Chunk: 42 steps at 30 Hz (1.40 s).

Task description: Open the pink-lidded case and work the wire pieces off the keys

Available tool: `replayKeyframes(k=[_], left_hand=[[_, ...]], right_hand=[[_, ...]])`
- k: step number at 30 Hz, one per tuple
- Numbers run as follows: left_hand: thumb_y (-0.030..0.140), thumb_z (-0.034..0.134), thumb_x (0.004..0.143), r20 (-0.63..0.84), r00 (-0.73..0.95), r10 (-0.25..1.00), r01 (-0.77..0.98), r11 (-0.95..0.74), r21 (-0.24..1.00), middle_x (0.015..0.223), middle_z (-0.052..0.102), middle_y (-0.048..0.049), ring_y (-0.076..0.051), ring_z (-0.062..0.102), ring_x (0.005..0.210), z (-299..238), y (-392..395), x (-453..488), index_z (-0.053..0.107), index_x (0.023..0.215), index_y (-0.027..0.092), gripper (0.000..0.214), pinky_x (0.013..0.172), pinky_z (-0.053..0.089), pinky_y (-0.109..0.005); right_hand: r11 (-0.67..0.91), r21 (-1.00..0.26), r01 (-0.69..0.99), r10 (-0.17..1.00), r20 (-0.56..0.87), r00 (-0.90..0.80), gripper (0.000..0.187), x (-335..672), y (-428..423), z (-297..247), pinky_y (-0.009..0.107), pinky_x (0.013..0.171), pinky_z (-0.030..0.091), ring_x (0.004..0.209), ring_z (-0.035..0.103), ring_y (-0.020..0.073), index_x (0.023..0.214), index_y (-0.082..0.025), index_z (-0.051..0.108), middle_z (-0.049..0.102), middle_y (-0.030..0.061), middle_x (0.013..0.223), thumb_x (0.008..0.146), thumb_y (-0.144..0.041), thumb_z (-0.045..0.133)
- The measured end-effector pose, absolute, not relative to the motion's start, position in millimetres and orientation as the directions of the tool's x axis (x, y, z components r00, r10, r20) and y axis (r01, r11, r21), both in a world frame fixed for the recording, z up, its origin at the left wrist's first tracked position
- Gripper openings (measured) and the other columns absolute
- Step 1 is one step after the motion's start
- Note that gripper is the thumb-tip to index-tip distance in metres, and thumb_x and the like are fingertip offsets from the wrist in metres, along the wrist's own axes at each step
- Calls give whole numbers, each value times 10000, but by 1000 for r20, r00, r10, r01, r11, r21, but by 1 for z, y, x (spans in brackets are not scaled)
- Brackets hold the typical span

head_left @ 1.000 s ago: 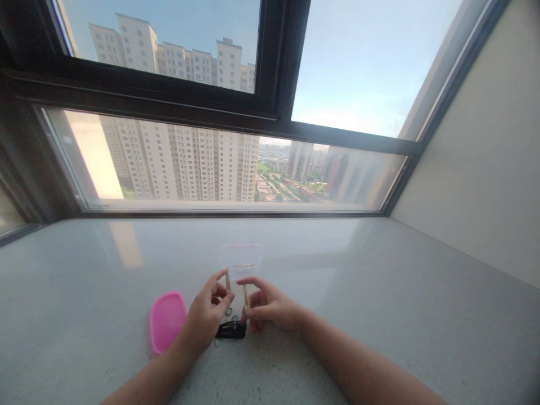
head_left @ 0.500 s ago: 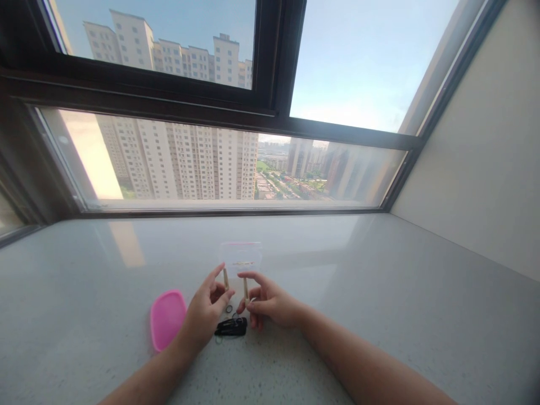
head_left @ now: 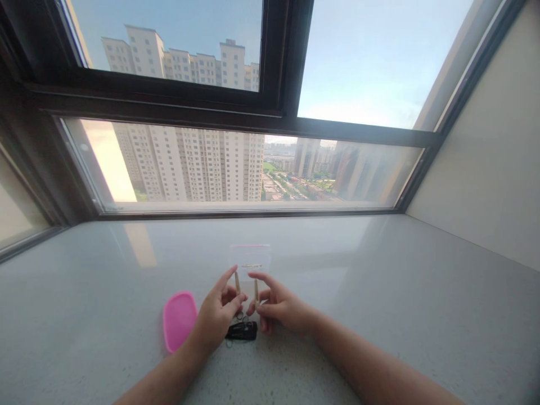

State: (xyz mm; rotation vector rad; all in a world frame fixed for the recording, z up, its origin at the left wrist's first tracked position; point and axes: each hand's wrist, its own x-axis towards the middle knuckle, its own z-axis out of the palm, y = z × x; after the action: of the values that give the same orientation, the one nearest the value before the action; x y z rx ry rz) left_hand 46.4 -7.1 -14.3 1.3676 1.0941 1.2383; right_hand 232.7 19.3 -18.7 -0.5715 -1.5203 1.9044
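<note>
Left hand (head_left: 215, 320): clenched on a small wooden stick (head_left: 237, 283), pinched upright at the fingertips, forefinger raised and pointing away; exact fingers on the stick hard to tell.

Right hand (head_left: 278, 308): clenched the same way on a second small wooden stick (head_left: 256, 292), fingers curled about its lower end, forefinger reaching toward the left hand without touching it.

Sticks: upright, side by side, a narrow gap between them, held up in front of the bag.

Bag: clear plastic bag (head_left: 250, 261), lying flat just past the hands, pink strip along the far edge, thin pale line across the middle; contents too faint to tell.

Below the hands: flat black object (head_left: 241, 331), perhaps a clip, lying between the wrists, with small dark rings (head_left: 240, 317) just beside it.

Left of the hands: pink plastic lid (head_left: 179, 322), rounded, lying flat near the left hand.

Surface: pale speckled stone counter (head_left: 379, 292), under everything, running up to the window.

Beyond: dark window frame (head_left: 278, 56), with high-rise apartment blocks (head_left: 189, 163) outside.

Change: slight only, since half a second ago. Whole scene further right in the head view, left forefinger straighter, both sticks still upright and pinched. No sign of release, and no visible shift of anything on the counter.
</note>
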Motion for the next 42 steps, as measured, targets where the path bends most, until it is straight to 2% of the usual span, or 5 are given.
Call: replayKeyframes(k=[8,19,42], left_hand=[[277,585,803,193,138,972,71,-204,976,702,610,27,-163,614,667,-16,-10,46,369,1364,207,606,670,485,-306],[277,578,805,195,133,972,97,-209,973,662,569,46,-159,593,642,-16,-8,46,383,1341,218,574,651,468,-301],[324,617,768,111,161,981,19,-115,993,697,555,38,-160,589,630,-12,-11,51,398,1319,239,598,547,496,-269]], right_hand=[[-122,-975,-184,705,45,-708,810,233,20,-20,201,439,474,512,620,112,1383,-295,245,641,40,885,734,-310,731],[-128,-973,-193,706,47,-706,805,232,19,-18,202,429,493,505,618,111,1365,-311,276,636,25,858,716,-329,752],[-124,-979,-163,695,31,-718,790,232,21,-21,193,441,485,512,615,102,1356,-327,274,613,13,857,723,-356,746]])
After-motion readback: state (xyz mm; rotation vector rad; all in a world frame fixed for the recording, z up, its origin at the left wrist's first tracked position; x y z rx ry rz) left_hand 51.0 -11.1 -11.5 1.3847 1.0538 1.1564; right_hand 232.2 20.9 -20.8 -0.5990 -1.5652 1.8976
